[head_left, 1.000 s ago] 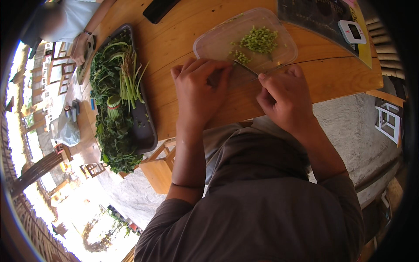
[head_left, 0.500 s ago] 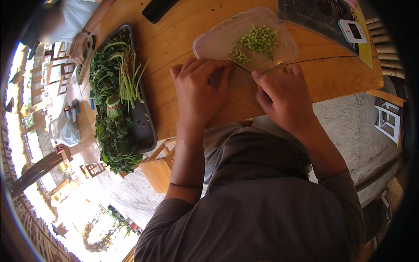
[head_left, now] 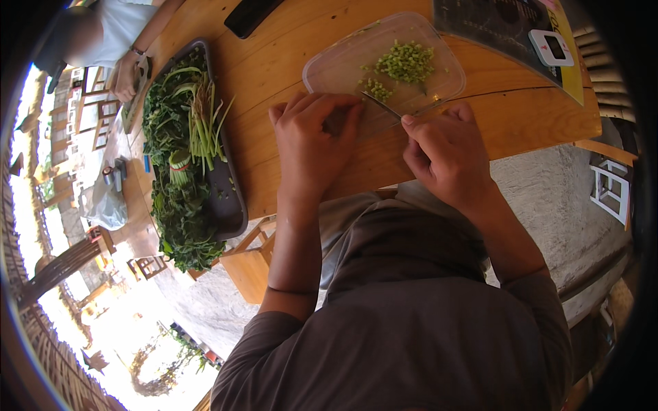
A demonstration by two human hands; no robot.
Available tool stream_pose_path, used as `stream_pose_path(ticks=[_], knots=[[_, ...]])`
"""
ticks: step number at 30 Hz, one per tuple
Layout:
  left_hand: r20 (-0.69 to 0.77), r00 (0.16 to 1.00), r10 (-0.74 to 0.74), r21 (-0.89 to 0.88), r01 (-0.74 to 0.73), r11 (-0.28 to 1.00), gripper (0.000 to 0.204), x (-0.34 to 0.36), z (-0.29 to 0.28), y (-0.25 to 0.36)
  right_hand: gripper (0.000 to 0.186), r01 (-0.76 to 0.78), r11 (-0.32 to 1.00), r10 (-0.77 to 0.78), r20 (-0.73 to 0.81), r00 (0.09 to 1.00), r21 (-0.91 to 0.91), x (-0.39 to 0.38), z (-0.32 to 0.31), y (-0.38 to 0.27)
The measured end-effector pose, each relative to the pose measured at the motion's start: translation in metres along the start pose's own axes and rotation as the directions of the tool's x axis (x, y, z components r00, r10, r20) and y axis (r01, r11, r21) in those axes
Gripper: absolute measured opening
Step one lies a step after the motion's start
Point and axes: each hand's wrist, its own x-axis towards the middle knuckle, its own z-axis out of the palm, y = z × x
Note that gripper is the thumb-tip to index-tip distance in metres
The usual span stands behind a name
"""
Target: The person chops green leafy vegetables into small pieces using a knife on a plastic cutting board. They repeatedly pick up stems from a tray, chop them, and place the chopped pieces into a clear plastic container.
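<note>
My right hand [head_left: 447, 152] is closed around the handle of a small knife [head_left: 382, 105]. Its thin blade points left and away, over the near part of a translucent plastic cutting board [head_left: 334, 58]. Beside the blade tip, my left hand [head_left: 310, 140] is closed, with thumb and fingers curled together at the board's near left edge; whatever they pinch is hidden. Finely chopped green stems [head_left: 407, 63] lie heaped on the board, and a smaller cluster of cut bits [head_left: 376, 89] sits just beyond the blade.
Left of my hands, a dark tray [head_left: 228, 198] holds leafy greens [head_left: 181, 226] and a banded bunch of stems [head_left: 179, 164]. A phone [head_left: 250, 15] lies at the far edge. At right, a white digital timer [head_left: 551, 48] rests on a dark sheet. Another person's hand [head_left: 125, 79] is at far left.
The knife and my right hand have shifted very slightly, and more of the blade shows now. My left hand stays almost where it was.
</note>
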Motion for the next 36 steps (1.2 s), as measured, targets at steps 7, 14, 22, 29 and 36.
stream_pose_path(ticks=[7,14,22,29,36], knots=[[-0.004,1.0,0.01,0.02,-0.009,1.0,0.01,0.0,0.002,0.0,0.038,0.013,1.0,-0.012,0.046,0.999,-0.021,0.006,-0.003,-0.003],[0.017,0.998,0.06,0.051,-0.06,0.997,0.011,0.0,0.0,-0.002,0.039,0.0,1.0,0.0,0.038,0.999,-0.016,0.006,0.003,0.0],[0.02,0.999,0.028,-0.006,-0.027,1.0,0.01,-0.001,-0.002,-0.003,0.039,0.011,1.0,-0.012,-0.053,0.999,-0.025,0.001,0.002,0.001],[0.033,0.999,0.024,0.011,-0.024,1.0,0.012,-0.001,-0.001,-0.003,0.041,0.035,0.999,-0.033,-0.072,0.997,0.019,0.0,0.002,0.001],[0.036,0.999,0.041,0.018,-0.042,0.999,0.011,0.0,0.001,-0.002,0.042,0.014,1.0,-0.014,0.001,1.0,-0.018,0.001,0.002,0.0]])
